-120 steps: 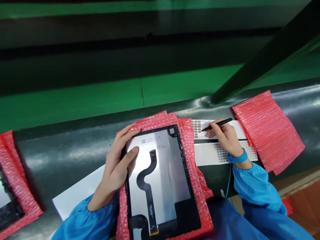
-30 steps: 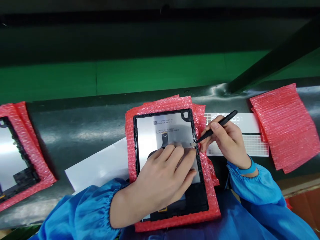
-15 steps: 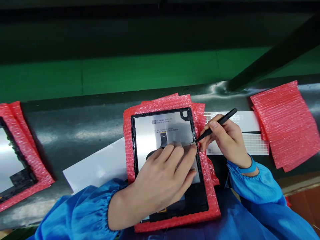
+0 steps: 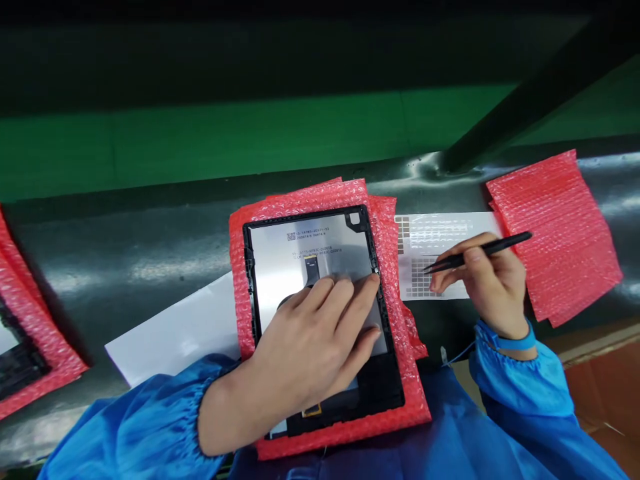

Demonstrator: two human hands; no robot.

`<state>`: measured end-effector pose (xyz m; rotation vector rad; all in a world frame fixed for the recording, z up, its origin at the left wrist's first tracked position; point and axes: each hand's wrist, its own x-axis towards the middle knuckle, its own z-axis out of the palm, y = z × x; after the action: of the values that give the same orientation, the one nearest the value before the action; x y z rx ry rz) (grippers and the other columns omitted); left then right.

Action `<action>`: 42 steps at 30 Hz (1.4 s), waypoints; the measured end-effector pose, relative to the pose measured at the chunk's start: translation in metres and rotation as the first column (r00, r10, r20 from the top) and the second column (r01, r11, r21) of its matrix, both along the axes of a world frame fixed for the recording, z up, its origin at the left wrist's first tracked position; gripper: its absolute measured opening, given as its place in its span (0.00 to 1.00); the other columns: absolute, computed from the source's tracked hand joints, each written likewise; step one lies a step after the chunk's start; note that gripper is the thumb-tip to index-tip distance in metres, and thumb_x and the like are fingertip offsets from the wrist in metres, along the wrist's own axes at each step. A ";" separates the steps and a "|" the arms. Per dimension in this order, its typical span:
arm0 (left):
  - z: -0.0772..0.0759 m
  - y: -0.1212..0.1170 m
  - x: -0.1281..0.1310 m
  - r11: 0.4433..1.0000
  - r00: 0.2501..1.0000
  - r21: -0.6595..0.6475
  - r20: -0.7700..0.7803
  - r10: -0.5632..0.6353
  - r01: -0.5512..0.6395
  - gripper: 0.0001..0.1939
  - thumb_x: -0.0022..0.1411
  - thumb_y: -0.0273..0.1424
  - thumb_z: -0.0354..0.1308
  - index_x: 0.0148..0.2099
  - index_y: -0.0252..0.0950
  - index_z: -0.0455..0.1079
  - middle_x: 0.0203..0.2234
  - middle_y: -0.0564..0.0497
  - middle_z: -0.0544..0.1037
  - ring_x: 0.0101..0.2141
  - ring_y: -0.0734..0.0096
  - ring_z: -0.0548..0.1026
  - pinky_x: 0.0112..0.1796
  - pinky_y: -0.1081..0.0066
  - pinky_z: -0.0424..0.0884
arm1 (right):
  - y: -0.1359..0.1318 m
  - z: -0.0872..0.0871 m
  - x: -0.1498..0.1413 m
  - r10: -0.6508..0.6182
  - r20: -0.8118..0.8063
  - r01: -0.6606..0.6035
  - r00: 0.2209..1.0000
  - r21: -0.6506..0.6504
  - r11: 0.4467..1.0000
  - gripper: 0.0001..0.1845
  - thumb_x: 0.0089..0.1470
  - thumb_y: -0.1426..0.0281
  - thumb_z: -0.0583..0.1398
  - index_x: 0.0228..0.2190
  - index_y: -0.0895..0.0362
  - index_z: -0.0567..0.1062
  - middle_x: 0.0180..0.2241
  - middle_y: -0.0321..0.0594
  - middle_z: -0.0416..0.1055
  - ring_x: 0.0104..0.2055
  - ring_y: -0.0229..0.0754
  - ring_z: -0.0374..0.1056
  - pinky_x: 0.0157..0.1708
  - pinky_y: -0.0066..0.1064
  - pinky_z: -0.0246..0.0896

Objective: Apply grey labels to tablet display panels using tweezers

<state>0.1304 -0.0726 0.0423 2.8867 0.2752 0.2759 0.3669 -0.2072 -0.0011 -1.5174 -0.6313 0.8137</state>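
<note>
Under left hand [image 4: 307,340], panel [image 4: 273,267]: lying flat, running lengthwise near to far
Left hand: grasping nothing, touching panel's right edge
Right hand [image 4: 493,287]: pinching tweezers [image 4: 487,250], pointing them left
Between hands, nearer right, sheet [image 4: 423,283]: lying beneath tweezers, possibly touching

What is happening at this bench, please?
A person's left hand rests on a black-framed panel, its index fingertip at the frame's right edge. The panel lies on red bubble wrap. The right hand holds black tweezers, tips parted, at a sheet of small grey squares.
</note>
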 end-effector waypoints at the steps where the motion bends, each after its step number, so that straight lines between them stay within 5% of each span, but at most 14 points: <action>1: 0.000 0.000 0.000 1.000 1.000 0.006 0.004 -0.002 0.002 0.24 0.73 0.35 0.56 0.63 0.22 0.69 0.40 0.41 0.79 0.37 0.56 0.78 0.33 0.60 0.79 | -0.013 -0.009 0.001 0.034 -0.005 -0.034 0.999 -0.057 0.998 0.13 0.66 0.57 0.65 0.37 0.52 0.75 0.28 0.37 0.81 0.23 0.45 0.79 0.21 0.35 0.77; 5: -0.003 -0.001 0.000 0.999 1.000 0.032 0.017 0.003 -0.004 0.24 0.72 0.34 0.57 0.64 0.22 0.69 0.40 0.40 0.79 0.37 0.55 0.78 0.34 0.59 0.78 | -0.049 -0.043 -0.003 0.117 0.023 -0.110 0.993 -0.203 0.973 0.14 0.68 0.55 0.62 0.38 0.52 0.75 0.24 0.37 0.80 0.25 0.46 0.79 0.25 0.36 0.78; 9: -0.002 -0.001 0.001 0.999 1.000 0.049 0.021 0.000 -0.001 0.24 0.72 0.33 0.57 0.63 0.22 0.69 0.39 0.41 0.79 0.36 0.55 0.78 0.33 0.61 0.76 | -0.055 -0.054 -0.008 0.132 0.121 -0.098 0.984 -0.253 0.962 0.18 0.68 0.52 0.61 0.37 0.53 0.75 0.25 0.38 0.80 0.26 0.45 0.79 0.28 0.36 0.77; 29: 0.000 0.000 0.002 0.999 0.999 0.041 0.052 -0.002 0.000 0.22 0.72 0.32 0.58 0.62 0.21 0.70 0.38 0.41 0.77 0.35 0.56 0.76 0.32 0.61 0.75 | -0.051 -0.054 -0.008 0.214 0.228 -0.152 0.950 -0.263 0.953 0.19 0.70 0.52 0.59 0.39 0.56 0.74 0.26 0.37 0.78 0.26 0.40 0.76 0.29 0.32 0.75; 37: 0.000 0.006 -0.021 0.991 0.996 -0.117 0.074 -0.050 0.058 0.25 0.74 0.30 0.59 0.66 0.21 0.66 0.40 0.41 0.77 0.42 0.55 0.77 0.41 0.58 0.78 | -0.042 -0.049 -0.009 0.128 0.054 -0.109 0.990 -0.268 0.957 0.23 0.66 0.48 0.62 0.33 0.55 0.74 0.23 0.37 0.79 0.23 0.40 0.77 0.25 0.30 0.74; 42: 0.014 0.008 -0.041 0.986 0.990 -0.150 0.131 -0.055 0.074 0.16 0.76 0.28 0.56 0.61 0.25 0.69 0.40 0.44 0.80 0.39 0.61 0.78 0.43 0.60 0.77 | -0.030 -0.038 -0.006 0.009 -0.095 -0.032 0.995 -0.243 0.970 0.25 0.59 0.45 0.67 0.30 0.54 0.74 0.20 0.37 0.79 0.19 0.42 0.76 0.21 0.31 0.74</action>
<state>0.0898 -0.0641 0.0565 2.7054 0.1719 0.4060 0.3608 -0.2371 -0.0395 -1.6857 -0.4915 1.0014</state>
